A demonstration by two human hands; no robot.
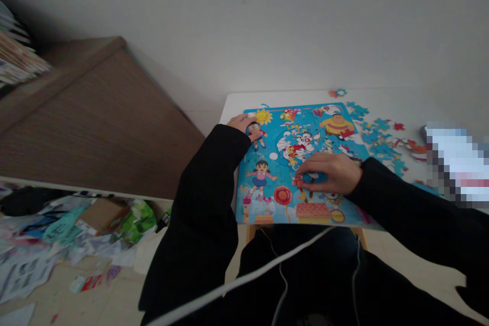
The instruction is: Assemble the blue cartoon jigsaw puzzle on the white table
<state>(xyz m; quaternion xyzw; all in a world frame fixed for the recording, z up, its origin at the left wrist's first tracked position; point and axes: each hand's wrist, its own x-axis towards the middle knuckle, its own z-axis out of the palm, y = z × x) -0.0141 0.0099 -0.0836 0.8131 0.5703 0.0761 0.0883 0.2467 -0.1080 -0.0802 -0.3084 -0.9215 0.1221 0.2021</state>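
Note:
A colourful cartoon jigsaw puzzle board lies on a small white table, mostly blue with characters on it. My left hand rests on the board's far left corner, fingers curled over the edge. My right hand lies palm down on the lower middle of the puzzle, fingers stretched toward the left and pressing on the pieces. Both arms wear black sleeves. Loose blue puzzle pieces lie scattered on the table to the right of the board.
A brown wooden cabinet stands to the left against the white wall. Papers, a cardboard box and green wrappers litter the floor at lower left. White cables run across my lap. A blurred-out item sits at the table's right.

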